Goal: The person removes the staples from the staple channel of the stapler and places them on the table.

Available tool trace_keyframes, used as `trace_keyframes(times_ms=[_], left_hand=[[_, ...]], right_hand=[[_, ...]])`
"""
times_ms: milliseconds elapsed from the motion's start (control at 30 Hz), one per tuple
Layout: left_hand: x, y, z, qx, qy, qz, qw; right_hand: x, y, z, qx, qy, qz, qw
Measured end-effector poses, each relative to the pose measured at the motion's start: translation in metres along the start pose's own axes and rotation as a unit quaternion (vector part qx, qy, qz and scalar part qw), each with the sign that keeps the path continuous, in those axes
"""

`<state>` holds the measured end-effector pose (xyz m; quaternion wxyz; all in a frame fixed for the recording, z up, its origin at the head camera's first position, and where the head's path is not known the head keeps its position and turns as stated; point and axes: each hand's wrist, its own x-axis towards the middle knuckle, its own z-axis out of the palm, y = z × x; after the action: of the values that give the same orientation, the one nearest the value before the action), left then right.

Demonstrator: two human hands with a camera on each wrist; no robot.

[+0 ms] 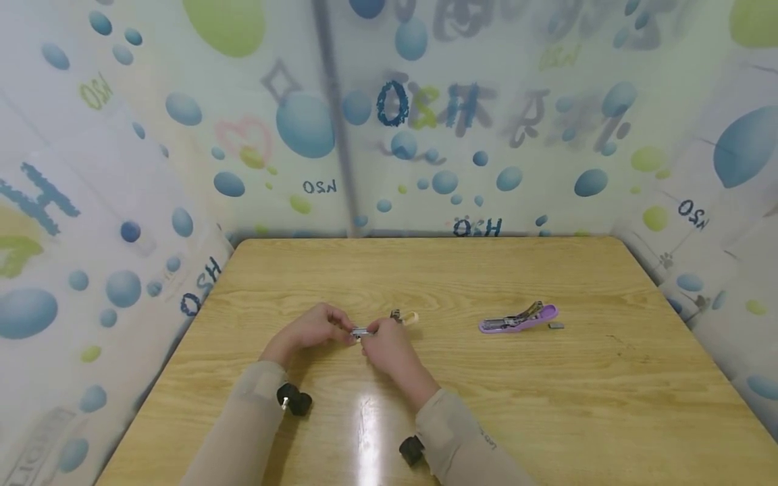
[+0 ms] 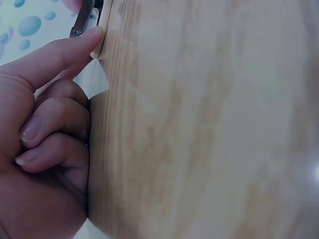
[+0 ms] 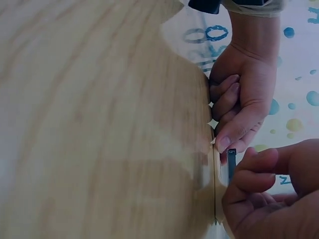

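A cream stapler (image 1: pixel 411 318) lies on the table with its top part raised and its metal staple magazine (image 1: pixel 361 331) exposed between my hands. My left hand (image 1: pixel 313 327) pinches the magazine end of the stapler; the left wrist view shows the thumb on the pale base (image 2: pixel 103 30), the other fingers curled against the table. From the other side my right hand (image 1: pixel 392 347) grips the stapler, fingers bent over the magazine (image 3: pixel 231 162). My right hand covers the stapler's middle in the head view.
Further right on the wooden table (image 1: pixel 547 405) lies a purple stapler (image 1: pixel 516 319), its top part tilted up. A small grey strip of staples (image 1: pixel 556 326) sits beside its handle. Patterned curtains (image 1: pixel 425 162) enclose the table's back and sides.
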<state>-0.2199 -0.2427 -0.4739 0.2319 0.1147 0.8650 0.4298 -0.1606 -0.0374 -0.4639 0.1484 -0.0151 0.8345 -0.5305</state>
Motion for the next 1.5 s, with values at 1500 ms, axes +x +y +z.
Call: trace_keyframes(times_ms=[1500], left_hand=[[0.002, -0.002, 0.003, -0.006, -0.004, 0.013, 0.9999]], right_hand=[[-0.004, -0.007, 0.001, -0.117, 0.036, -0.026, 0.992]])
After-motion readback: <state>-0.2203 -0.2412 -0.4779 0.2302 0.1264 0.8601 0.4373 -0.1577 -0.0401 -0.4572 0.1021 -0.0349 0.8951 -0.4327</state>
